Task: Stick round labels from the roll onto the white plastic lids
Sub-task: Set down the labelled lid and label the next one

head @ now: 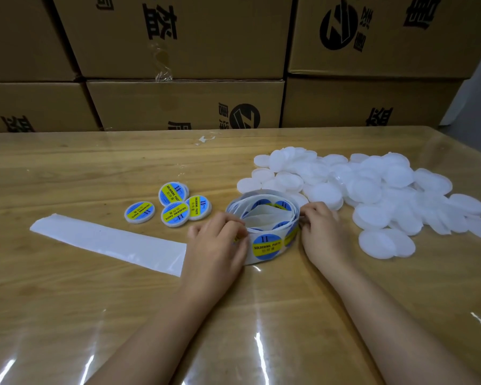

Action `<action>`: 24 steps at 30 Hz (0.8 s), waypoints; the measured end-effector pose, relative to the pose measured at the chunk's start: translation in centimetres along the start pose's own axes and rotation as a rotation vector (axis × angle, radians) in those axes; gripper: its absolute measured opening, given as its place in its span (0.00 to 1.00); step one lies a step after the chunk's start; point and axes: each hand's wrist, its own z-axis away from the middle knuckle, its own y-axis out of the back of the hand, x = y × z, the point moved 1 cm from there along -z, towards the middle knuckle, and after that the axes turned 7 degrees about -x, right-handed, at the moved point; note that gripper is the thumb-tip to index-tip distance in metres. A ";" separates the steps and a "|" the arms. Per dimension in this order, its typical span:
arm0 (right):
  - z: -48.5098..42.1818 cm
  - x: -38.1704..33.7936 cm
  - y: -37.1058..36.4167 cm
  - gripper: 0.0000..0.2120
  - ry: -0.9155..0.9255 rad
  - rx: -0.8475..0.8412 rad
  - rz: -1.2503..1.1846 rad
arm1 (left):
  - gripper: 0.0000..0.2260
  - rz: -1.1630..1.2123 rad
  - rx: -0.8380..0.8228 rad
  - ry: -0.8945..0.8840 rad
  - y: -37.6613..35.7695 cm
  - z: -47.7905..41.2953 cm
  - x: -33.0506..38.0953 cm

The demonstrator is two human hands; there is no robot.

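Note:
A loose roll of round blue-and-yellow labels [264,218] stands on edge in the middle of the table. My left hand [217,240] grips its left side, with the fingertips pinching at the edge of a label. My right hand [321,226] holds the roll's right side with curled fingers. A big heap of plain white plastic lids [372,190] lies to the right, just behind my right hand. Several lids with labels on them [172,205] lie in a small cluster to the left of the roll.
A long strip of bare white backing paper [109,243] trails left from the roll across the wooden table [67,301], which has a glossy clear cover. Stacked cardboard boxes [184,104] wall off the far edge.

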 end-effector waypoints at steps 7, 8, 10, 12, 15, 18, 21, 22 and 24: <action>0.2 -0.3 0.4 0.11 -0.023 0.032 0.010 | 0.13 -0.227 0.021 -0.074 0.6 -0.1 0.2; 0.2 -0.3 0.4 0.10 -0.029 0.035 0.003 | 0.15 -0.274 0.011 -0.085 0.7 -0.1 0.4; 0.2 -0.3 0.4 0.09 -0.046 0.031 -0.002 | 0.17 -0.349 -0.015 -0.103 0.8 0.0 0.6; 0.2 -0.3 0.4 0.09 -0.063 0.031 0.004 | 0.19 -0.385 -0.024 -0.122 0.7 0.0 0.6; 0.2 -0.3 0.6 0.08 -0.082 0.111 -0.101 | 0.19 -0.399 -0.006 -0.118 0.5 -0.1 0.4; 0.4 -0.6 1.2 0.05 -0.060 0.249 -0.370 | 0.16 -0.386 0.030 -0.084 0.3 -0.2 0.1; 0.6 -0.8 1.3 0.03 -0.031 0.243 -0.412 | 0.15 -0.286 -0.002 -0.049 0.1 -0.1 0.2; 0.5 -0.7 1.2 0.03 -0.050 0.209 -0.386 | 0.14 -0.231 -0.018 -0.030 0.1 -0.1 0.1; 0.4 -0.4 1.0 0.03 -0.103 0.140 -0.333 | 0.14 -0.141 -0.044 0.012 0.1 -0.1 0.0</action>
